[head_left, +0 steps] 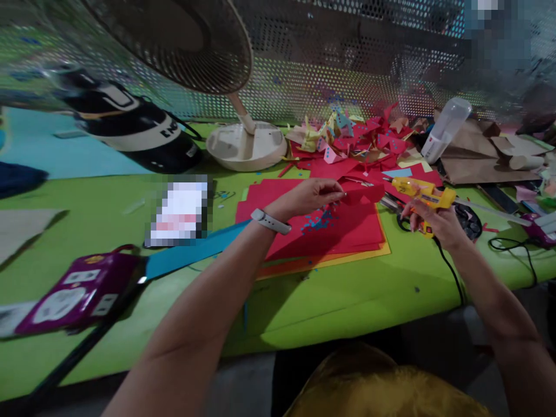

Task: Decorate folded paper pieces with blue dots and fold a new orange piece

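Observation:
My right hand (430, 220) grips a yellow hot glue gun (428, 193), its nozzle pointing left. A clear glue stick seems to extend from its rear. Over the stacked red paper sheets (347, 237), my left hand (319, 196) has its fingertips pinched at a red paper piece (367, 194), close to the nozzle. Small blue paper bits (320, 220) lie scattered on the top red sheet beneath that hand. Scissors (403, 223) rest partly hidden beside my right hand. A grey watch strap (271, 222) circles my left wrist.
A pile of folded coloured paper (360, 136) stands behind the sheets, near a fan base (247, 147) and a clear bottle (447, 130). Leftward are a black bottle (143, 133), a phone (180, 211), a blue strip (200, 249) and a purple pouch (82, 289). A black cord (452, 272) hangs over the edge.

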`<state>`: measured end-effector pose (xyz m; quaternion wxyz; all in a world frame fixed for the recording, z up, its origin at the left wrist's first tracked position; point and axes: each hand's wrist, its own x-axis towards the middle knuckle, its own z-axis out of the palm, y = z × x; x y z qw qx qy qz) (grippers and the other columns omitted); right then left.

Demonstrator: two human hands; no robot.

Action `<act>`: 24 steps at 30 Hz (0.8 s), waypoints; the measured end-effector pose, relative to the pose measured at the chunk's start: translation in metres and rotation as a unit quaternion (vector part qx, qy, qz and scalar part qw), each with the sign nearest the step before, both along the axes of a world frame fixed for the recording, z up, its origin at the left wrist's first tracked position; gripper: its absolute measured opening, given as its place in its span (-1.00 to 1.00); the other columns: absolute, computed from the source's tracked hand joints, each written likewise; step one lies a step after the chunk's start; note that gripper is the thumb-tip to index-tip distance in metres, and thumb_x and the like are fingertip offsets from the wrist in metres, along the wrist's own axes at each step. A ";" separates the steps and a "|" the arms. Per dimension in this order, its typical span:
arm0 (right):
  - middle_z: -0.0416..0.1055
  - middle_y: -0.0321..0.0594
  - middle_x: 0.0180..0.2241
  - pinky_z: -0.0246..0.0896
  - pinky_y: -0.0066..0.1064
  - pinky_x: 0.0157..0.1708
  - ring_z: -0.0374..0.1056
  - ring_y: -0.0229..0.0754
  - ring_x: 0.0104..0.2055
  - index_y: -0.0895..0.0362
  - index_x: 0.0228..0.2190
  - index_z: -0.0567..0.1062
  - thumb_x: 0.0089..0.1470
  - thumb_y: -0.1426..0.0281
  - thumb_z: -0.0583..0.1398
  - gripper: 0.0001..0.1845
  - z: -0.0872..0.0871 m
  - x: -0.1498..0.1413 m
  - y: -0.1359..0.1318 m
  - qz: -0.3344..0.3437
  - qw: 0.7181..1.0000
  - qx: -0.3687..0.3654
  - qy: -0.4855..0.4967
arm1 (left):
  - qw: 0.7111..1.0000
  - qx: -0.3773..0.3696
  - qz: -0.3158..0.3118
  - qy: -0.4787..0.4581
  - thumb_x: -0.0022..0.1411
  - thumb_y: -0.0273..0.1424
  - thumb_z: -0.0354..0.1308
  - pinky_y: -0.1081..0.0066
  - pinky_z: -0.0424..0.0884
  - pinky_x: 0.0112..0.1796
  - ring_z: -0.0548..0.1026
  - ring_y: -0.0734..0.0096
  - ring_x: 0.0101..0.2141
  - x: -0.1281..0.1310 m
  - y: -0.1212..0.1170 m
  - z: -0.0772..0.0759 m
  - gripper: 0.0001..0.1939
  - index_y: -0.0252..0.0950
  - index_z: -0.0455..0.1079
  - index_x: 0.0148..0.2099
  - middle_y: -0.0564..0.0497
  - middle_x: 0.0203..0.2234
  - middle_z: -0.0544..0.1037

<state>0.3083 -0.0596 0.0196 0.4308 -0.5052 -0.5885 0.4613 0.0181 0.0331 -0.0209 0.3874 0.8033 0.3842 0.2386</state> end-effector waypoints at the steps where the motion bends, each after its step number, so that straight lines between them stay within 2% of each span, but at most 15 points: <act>1: 0.47 -0.29 -0.50 0.21 -0.48 -0.64 0.27 -0.37 -0.64 0.11 -0.42 0.45 -0.15 -0.10 0.36 -0.46 0.001 -0.008 0.002 0.016 1.000 -0.011 0.005 | 1.000 -0.003 0.003 -0.005 0.28 -0.13 0.14 0.45 0.38 -0.37 0.49 0.44 -0.42 -0.001 -0.001 0.002 -0.67 -0.32 0.46 -0.26 -0.03 -0.44 0.58; 5: 0.41 -0.33 -0.51 0.23 -0.46 -0.62 0.24 -0.37 -0.61 0.10 -0.47 0.44 -0.30 -0.07 0.43 -0.44 -0.008 -0.029 0.007 0.036 0.998 -0.049 0.004 | 0.996 -0.077 -0.014 -0.042 0.17 -0.08 0.25 0.42 0.42 -0.34 0.53 0.43 -0.40 -0.005 -0.005 0.006 -0.62 -0.31 0.40 -0.20 -0.03 -0.40 0.60; 8: 0.35 -0.35 -0.56 0.18 -0.45 -0.65 0.20 -0.37 -0.63 0.11 -0.49 0.43 -0.28 -0.08 0.42 -0.44 -0.022 -0.031 0.005 0.021 0.997 -0.068 -0.011 | 0.990 -0.118 -0.048 -0.054 0.11 -0.13 0.31 0.42 0.43 -0.35 0.54 0.42 -0.39 -0.006 -0.007 0.009 -0.62 -0.30 0.37 -0.18 -0.02 -0.38 0.59; 12: 0.35 -0.32 -0.55 0.19 -0.42 -0.64 0.18 -0.34 -0.61 0.08 -0.51 0.40 -0.27 -0.05 0.41 -0.47 -0.036 -0.028 -0.002 0.025 0.996 -0.078 -0.027 | 0.986 -0.138 -0.088 -0.043 0.16 -0.20 0.26 0.46 0.39 -0.39 0.50 0.48 -0.43 -0.004 -0.010 0.014 -0.72 -0.31 0.38 -0.21 0.02 -0.43 0.55; 19: 0.27 -0.40 -0.65 0.17 -0.46 -0.69 0.12 -0.36 -0.67 0.08 -0.52 0.40 -0.24 -0.04 0.39 -0.51 -0.030 -0.035 -0.013 0.060 0.990 -0.114 -0.061 | 0.973 -0.188 -0.124 -0.042 0.17 -0.22 0.26 0.49 0.34 -0.42 0.43 0.51 -0.49 0.000 -0.017 0.022 -0.75 -0.31 0.37 -0.28 0.07 -0.51 0.49; 24: 0.21 -0.42 -0.70 0.15 -0.49 -0.72 0.13 -0.36 -0.69 0.07 -0.56 0.39 -0.17 -0.05 0.36 -0.52 -0.029 -0.034 -0.016 0.071 0.990 -0.088 -0.089 | 0.973 -0.191 -0.128 -0.030 0.16 -0.21 0.24 0.44 0.36 -0.41 0.46 0.45 -0.48 0.000 -0.018 0.023 -0.76 -0.28 0.37 -0.32 0.05 -0.51 0.51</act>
